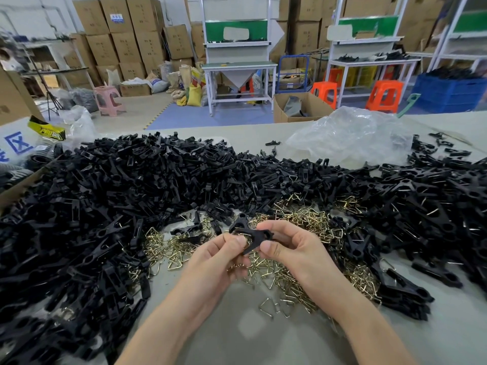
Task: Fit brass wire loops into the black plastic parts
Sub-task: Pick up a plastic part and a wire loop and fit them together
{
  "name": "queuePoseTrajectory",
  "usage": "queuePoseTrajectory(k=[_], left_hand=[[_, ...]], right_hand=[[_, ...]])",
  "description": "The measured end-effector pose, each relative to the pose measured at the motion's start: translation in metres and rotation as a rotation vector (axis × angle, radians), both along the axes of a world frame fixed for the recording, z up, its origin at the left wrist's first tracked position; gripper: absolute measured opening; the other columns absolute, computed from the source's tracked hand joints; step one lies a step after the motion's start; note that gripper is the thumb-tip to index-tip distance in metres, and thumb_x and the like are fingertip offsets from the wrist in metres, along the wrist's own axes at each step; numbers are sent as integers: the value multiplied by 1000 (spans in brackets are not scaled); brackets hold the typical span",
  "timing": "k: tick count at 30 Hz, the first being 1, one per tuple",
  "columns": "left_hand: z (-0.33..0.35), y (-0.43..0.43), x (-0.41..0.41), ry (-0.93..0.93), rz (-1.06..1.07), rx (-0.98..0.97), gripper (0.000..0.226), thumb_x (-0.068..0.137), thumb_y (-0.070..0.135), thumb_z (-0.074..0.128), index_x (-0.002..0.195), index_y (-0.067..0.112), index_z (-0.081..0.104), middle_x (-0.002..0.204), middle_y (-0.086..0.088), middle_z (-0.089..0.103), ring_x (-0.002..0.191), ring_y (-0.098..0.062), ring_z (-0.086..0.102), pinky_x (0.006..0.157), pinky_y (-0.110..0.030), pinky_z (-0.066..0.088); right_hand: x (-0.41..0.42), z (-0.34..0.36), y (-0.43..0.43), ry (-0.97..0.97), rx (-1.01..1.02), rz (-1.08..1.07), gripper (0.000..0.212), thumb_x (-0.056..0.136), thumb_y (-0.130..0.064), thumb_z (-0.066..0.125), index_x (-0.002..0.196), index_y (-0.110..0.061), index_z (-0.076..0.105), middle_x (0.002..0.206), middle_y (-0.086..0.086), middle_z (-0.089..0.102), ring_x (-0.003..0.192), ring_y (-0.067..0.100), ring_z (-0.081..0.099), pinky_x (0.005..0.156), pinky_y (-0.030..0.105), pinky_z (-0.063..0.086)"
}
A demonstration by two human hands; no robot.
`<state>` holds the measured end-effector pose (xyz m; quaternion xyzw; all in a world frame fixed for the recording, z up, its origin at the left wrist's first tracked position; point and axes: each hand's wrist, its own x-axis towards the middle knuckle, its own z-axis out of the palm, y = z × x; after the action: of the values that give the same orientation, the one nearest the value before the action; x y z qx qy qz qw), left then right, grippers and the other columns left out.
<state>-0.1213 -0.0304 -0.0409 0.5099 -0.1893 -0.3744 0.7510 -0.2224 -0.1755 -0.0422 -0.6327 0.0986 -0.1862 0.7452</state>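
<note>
While we hold one black part (251,237) between both hands, it sits just above the loop pile (303,222), lifted clear of the table (263,335). Our left hand (221,256) pinches the part's left end between curled thumb and forefinger. A glint of brass shows at those fingertips, but we cannot tell whether it is a loop in the part or only the pile behind it. Our right hand (290,246) grips the right end, thumb beneath and fingers curled over the top. Brass loops lie tangled under and around both wrists, with a few strays on the pile's near side. Left of the loop pile, and behind it, a deep heap (126,185) of black parts covers the table; right of it lie more parts, some already showing wire. Beyond the pile, to the right, a crumpled clear bag (350,133) rests on the table. Far behind the pile stand orange stools (384,94) and stacked cartons (126,30).
</note>
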Motion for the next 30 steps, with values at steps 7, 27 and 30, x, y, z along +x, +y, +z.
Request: queuePoseTrajectory(k=[7,27,30], left_hand=[[2,1,-9,-8,-136,-5,40,67,35,80,93,5,77,72,-9,62,64,-19,64,55,-30,55],[2,2,-12,-73,-290,118,81,76,82,54,102,6,66,63,-2,36,52,-14,37,49,-28,44],[3,1,-14,-28,-255,126,70,74,82,54,82,14,66,60,-2,34,49,-15,38,48,-28,45]], right_hand=[[-3,2,4,18,-157,108,24,88,-9,73,110,-17,74,101,25,72,88,23,70,87,30,57],[-1,2,16,128,-355,198,20,97,-19,67,113,-30,73,112,-15,60,87,12,70,88,48,59],[-2,3,18,115,-368,179,20,95,-20,70,112,-30,72,97,-22,56,83,12,71,78,40,63]])
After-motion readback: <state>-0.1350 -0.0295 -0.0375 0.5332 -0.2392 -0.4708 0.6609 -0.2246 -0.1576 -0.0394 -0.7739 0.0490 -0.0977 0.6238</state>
